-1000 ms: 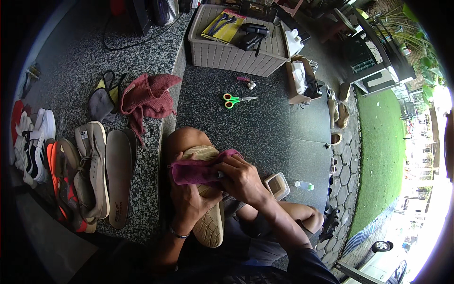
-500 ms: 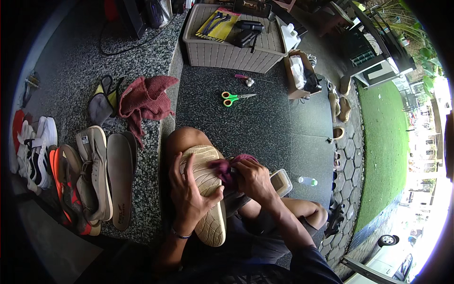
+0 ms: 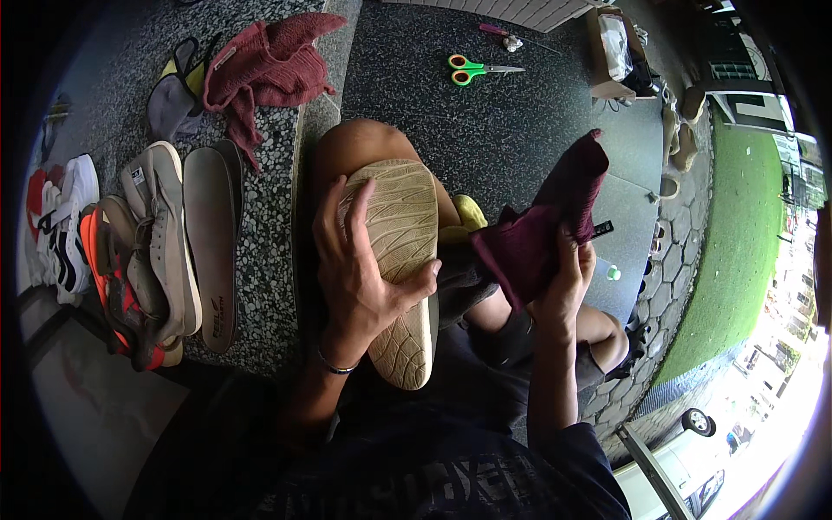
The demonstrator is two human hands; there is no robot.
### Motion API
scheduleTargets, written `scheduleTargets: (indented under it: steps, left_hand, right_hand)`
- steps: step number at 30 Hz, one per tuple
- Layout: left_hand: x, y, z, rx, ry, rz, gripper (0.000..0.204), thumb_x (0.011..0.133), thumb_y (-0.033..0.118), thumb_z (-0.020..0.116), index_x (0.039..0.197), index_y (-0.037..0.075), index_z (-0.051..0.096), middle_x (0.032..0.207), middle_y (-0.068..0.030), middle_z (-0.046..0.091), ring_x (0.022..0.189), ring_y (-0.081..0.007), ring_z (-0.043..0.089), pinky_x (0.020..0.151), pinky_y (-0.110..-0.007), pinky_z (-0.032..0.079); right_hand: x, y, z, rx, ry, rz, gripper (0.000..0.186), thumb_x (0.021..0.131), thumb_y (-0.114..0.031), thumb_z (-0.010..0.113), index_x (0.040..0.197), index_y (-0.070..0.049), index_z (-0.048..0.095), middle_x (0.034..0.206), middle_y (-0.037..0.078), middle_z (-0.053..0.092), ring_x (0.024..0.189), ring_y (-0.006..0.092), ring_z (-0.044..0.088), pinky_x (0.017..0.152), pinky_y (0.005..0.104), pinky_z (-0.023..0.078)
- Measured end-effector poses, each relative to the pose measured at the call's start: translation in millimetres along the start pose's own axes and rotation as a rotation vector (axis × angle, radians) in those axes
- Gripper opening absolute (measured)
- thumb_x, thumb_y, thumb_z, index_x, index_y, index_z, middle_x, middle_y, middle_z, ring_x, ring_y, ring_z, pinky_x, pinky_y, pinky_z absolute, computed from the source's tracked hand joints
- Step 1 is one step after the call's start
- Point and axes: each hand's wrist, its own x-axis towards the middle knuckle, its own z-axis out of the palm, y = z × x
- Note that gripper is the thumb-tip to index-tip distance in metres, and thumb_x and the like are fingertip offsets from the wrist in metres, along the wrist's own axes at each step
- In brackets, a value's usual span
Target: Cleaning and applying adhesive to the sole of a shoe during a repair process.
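Resting over my bent leg is a shoe point(image 3: 407, 221), turned so that its tan, grooved sole faces up. My left hand point(image 3: 364, 269) is closed on it, fingers along the left edge and thumb over the right edge. To the right of the shoe, my right hand point(image 3: 565, 282) pinches a maroon cloth point(image 3: 542, 238) by its lower right part. The cloth hangs partly unfolded, a small black tag sticking out at its right, and it is apart from the sole. A yellow item point(image 3: 469, 212), partly hidden, shows between shoe and cloth.
On the ledge at left lie dark insoles point(image 3: 211, 251), a grey lace-up shoe point(image 3: 173, 234), white shoes point(image 3: 80, 208), a dusty-red cloth point(image 3: 269, 69) and a grey-yellow cloth point(image 3: 176, 102). Green-handled scissors point(image 3: 466, 69) lie on the dark floor ahead, near a cardboard box point(image 3: 607, 82).
My right hand has drawn the maroon cloth away from the sole to the right, and the bunched cloth has opened out. The left hand keeps its hold. The view has tilted lower.
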Motion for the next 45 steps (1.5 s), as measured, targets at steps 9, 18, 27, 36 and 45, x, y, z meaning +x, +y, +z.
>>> scheduleTargets:
  steps: [9, 18, 27, 36, 45]
  left_hand:
    - [1, 1, -6, -0.009, -0.019, -0.01, 0.11, 0.075, 0.064, 0.08, 0.156, 0.006, 0.035, 0.152, -0.0314, 0.031, 0.139, -0.0487, 0.038, 0.111, -0.061, 0.043]
    - [6, 8, -14, -0.056, -0.005, -0.013, 0.111, 0.074, 0.06, 0.082, 0.156, 0.004, 0.034, 0.153, -0.0315, 0.032, 0.141, -0.0472, 0.038, 0.113, -0.059, 0.041]
    - [-3, 1, -11, -0.098, 0.004, 0.005, 0.112, 0.074, 0.063, 0.082, 0.156, 0.003, 0.033, 0.153, -0.0336, 0.032, 0.14, -0.0498, 0.038, 0.113, -0.061, 0.039]
    - [3, 2, -14, -0.081, -0.025, -0.008, 0.113, 0.075, 0.066, 0.08, 0.155, 0.001, 0.033, 0.152, -0.0333, 0.033, 0.14, -0.0486, 0.038, 0.113, -0.06, 0.038]
    - [1, 1, -13, -0.101, -0.027, -0.033, 0.113, 0.075, 0.066, 0.08, 0.154, 0.0, 0.034, 0.151, -0.0334, 0.035, 0.14, -0.0489, 0.038, 0.114, -0.061, 0.036]
  right_hand:
    - [48, -44, -10, 0.126, 0.334, -0.077, 0.046, 0.102, -0.033, 0.061, 0.134, 0.001, 0.061, 0.124, 0.016, 0.069, 0.105, 0.0279, 0.071, 0.094, 0.0422, 0.059]
    - [55, -51, 13, -0.117, 0.095, -0.245, 0.039, 0.104, -0.02, 0.059, 0.136, 0.002, 0.059, 0.103, 0.002, 0.065, 0.075, 0.0076, 0.048, 0.065, 0.0243, 0.038]
    - [-10, 14, 28, -0.189, 0.022, 0.007, 0.017, 0.101, -0.014, 0.068, 0.11, 0.001, 0.073, 0.074, 0.0, 0.066, 0.058, 0.0047, 0.052, 0.052, 0.0197, 0.037]
    - [-36, 44, 41, -0.75, -0.174, -0.098, 0.009, 0.091, -0.005, 0.074, 0.095, 0.001, 0.068, 0.076, 0.005, 0.067, 0.071, 0.0093, 0.061, 0.066, 0.0264, 0.05]
    - [-38, 52, 42, -0.704, -0.069, -0.205, 0.019, 0.09, -0.004, 0.075, 0.107, -0.002, 0.065, 0.082, 0.005, 0.07, 0.075, 0.0085, 0.064, 0.067, 0.0266, 0.053]
